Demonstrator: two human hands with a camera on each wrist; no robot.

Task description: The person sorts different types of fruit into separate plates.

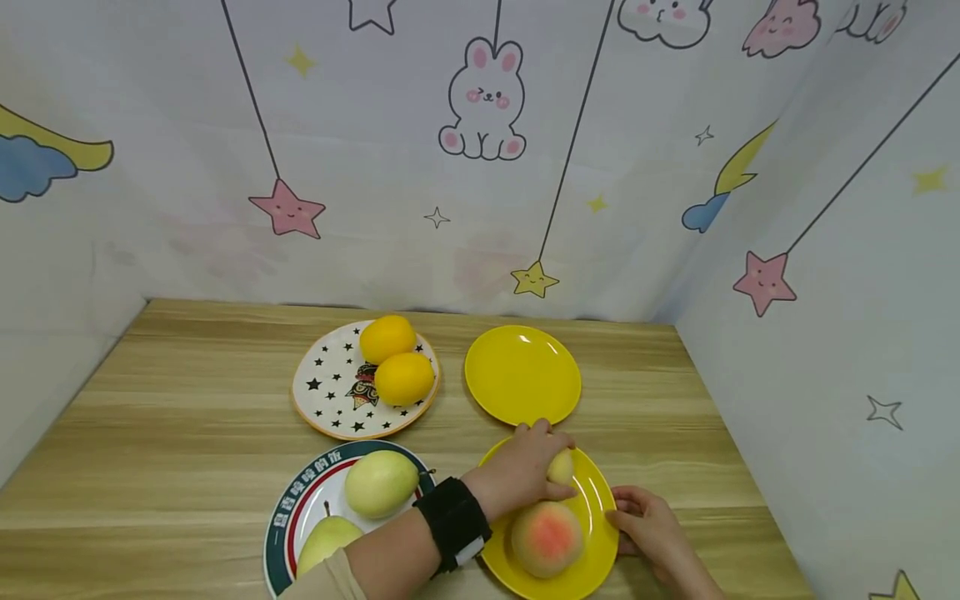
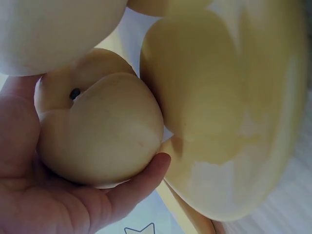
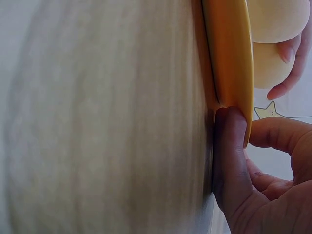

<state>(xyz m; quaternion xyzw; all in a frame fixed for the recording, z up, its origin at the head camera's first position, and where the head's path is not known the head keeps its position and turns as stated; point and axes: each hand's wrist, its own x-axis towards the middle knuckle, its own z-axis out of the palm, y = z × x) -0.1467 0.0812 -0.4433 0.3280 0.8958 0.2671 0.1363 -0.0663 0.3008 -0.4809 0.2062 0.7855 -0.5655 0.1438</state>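
Observation:
My left hand (image 1: 522,467) reaches over the near yellow plate (image 1: 600,546), its fingers curled round a peach (image 1: 560,468) at the plate's far side. The left wrist view shows this pale yellow peach (image 2: 105,129), with a small dark spot in its hollow, between thumb and fingers. A second peach (image 1: 548,537), blushed red-orange on top, lies on the same plate just nearer. At the plate's right edge my right hand (image 1: 651,533) pinches the rim; the right wrist view shows the thumb above the rim and fingers (image 3: 231,151) beneath it.
Behind stands another yellow plate (image 1: 522,375) with nothing on it. A star-patterned plate (image 1: 330,392) at back left bears two lemons (image 1: 405,379). Under my left forearm, a green-rimmed plate (image 1: 279,517) holds two pale green pears (image 1: 381,483). Patterned cloth walls (image 1: 375,258) border the wooden table (image 1: 187,433).

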